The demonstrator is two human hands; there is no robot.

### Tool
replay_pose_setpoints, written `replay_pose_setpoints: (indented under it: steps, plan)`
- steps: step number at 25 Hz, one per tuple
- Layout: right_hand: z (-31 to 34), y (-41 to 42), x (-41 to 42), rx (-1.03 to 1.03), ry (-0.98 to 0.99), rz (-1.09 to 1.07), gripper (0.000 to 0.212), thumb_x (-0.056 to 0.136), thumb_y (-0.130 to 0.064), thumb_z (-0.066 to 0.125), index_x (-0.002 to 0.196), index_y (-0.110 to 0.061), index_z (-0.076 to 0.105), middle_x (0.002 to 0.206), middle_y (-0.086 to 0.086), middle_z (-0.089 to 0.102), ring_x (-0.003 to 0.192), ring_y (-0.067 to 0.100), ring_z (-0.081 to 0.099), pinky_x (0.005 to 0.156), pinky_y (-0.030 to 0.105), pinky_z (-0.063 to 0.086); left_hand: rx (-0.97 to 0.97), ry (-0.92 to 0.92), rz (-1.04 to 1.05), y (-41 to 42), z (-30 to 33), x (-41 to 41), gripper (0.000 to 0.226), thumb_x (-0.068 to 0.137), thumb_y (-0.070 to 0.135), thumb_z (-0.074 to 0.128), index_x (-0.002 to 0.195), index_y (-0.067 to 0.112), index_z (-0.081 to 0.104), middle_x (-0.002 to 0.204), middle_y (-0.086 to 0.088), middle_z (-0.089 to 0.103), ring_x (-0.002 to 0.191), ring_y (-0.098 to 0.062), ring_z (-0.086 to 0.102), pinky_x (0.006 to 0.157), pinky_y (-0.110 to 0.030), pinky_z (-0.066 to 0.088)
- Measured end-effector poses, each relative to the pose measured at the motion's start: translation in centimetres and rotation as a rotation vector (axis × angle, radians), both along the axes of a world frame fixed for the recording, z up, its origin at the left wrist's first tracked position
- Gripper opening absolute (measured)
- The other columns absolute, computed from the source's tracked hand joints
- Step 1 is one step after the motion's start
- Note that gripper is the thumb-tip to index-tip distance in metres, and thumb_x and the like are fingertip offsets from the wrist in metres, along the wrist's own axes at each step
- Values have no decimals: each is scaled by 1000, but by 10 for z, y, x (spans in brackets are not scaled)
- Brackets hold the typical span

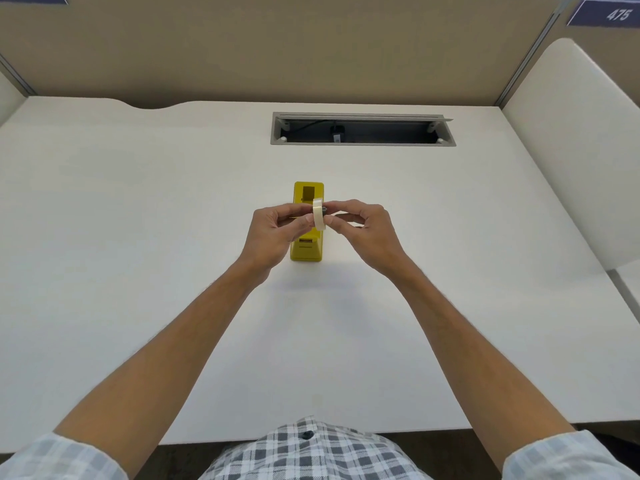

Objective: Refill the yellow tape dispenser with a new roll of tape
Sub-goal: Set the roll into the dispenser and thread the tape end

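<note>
both hands, left hand (273, 233) and right hand (363, 230), each grip pinched on the tape roll (319, 214); hub apparently fitted. next: lower it into the yellow dispenser (307, 244) just beneath.

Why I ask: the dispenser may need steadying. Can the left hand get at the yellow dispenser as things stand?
Probably yes: the left hand hovers right over the yellow dispenser, nothing between them. But it shares the tape roll with the right hand, so it must let go first.

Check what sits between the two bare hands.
Head view: the cream roll of tape, held edge-on above the yellow plastic tape dispenser. The left hand and right hand pinch it from either side; a dark hub shows at its centre.
</note>
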State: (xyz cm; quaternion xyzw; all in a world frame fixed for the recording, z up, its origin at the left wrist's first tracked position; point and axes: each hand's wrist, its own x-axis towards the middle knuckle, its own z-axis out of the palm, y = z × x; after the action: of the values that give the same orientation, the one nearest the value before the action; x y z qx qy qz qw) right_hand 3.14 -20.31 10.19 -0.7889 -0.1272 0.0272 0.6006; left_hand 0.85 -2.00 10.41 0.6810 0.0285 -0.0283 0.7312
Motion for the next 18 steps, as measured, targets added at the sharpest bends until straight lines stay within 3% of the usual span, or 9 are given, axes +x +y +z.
replay_pose_setpoints:
  steps: [5, 10, 13, 15, 18]
  plan:
    - [-8, 9, 15, 19, 25, 18, 24, 86, -10, 74, 110, -12, 74, 103, 2, 75, 96, 12, 73, 87, 27, 58, 93, -5, 16, 11, -11, 17, 23, 88, 9, 69, 111, 9, 71, 103, -10, 75, 97, -18, 72, 85, -25, 54]
    - [-17, 18, 39, -85, 12, 16, 21, 88, -14, 73, 108, -17, 72, 101, -4, 74, 93, 10, 72, 83, 28, 58, 199, -48, 52, 18, -22, 37, 18, 86, 8, 70, 104, 11, 73, 99, -4, 76, 96, -14, 72, 90, -26, 54]
    - [-24, 23, 50, -129, 15, 0, 20, 89, -14, 71, 108, -19, 71, 101, -5, 73, 94, 11, 70, 80, 32, 56, 327, -91, 67, 19, -27, 47, 20, 87, 5, 67, 100, 18, 73, 96, 4, 75, 95, -6, 71, 89, -18, 53]
    - [-28, 25, 58, -163, 2, -6, 19, 89, -15, 70, 107, -20, 71, 101, -6, 73, 94, 9, 69, 79, 31, 54, 469, -125, 99, 19, -29, 56, 19, 87, 11, 67, 99, 24, 74, 96, 10, 74, 93, 4, 67, 85, -6, 45]
    - [-37, 29, 67, -219, -39, 3, 18, 89, -18, 70, 107, -20, 71, 103, -7, 73, 95, 5, 65, 78, 24, 47, 602, -135, 148, 21, -33, 68, 13, 87, 17, 69, 97, 21, 76, 103, 7, 73, 100, -3, 62, 77, 1, 35]
